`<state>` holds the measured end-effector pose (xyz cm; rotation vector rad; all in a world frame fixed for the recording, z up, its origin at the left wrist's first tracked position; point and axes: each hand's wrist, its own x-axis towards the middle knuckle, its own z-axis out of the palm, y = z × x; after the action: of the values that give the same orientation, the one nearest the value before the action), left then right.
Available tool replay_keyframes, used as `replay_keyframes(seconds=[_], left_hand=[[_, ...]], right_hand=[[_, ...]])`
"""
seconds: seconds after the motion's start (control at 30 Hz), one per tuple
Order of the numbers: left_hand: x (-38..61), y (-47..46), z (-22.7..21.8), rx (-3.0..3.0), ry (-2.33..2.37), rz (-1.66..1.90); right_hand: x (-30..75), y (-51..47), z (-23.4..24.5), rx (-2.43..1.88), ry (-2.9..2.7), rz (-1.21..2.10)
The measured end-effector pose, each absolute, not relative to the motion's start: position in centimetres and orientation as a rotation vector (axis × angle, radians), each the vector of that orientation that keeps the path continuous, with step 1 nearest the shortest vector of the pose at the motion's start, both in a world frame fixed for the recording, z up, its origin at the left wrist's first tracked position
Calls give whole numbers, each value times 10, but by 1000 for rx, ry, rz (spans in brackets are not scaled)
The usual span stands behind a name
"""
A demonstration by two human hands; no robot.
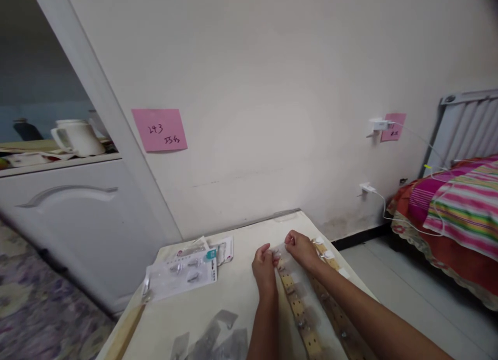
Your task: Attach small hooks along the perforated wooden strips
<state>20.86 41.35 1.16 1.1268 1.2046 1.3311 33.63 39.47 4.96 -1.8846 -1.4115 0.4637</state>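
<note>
My left hand is closed, its thumb and fingers pinching a small clear plastic piece at the far end of a tan strip with holes. Metal clips or hooks sit along that strip; their exact kind is too small to tell. Just to the right, my right hand is closed with fingertips pressed together; what they pinch is too small to make out. A second tan strip with white tabs lies under and beside my right forearm, which partly covers it.
Packaged metal pieces on a white card lie at the table's left. Clear plastic pieces are near the front of the white table. A wall stands behind it, with a plugged-in charger. A bed is at the right.
</note>
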Motion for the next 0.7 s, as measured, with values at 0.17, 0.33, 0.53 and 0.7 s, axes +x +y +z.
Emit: replay_keyframes(seconds=[0.17,0.33,0.53,0.7], left_hand=[[206,418,4,1216,1297,1367],[202,424,-7,1295,1354,1343],[203,429,-14,1349,1362,1323],[203,431,-17,1377,1370,1293]], right_hand=[[332,404,46,-2005,-1456,387],[329,412,36,-2045,-1506,353],[328,416,25,-2089,-1580,298],[329,416,26,-2097,-1618,286]])
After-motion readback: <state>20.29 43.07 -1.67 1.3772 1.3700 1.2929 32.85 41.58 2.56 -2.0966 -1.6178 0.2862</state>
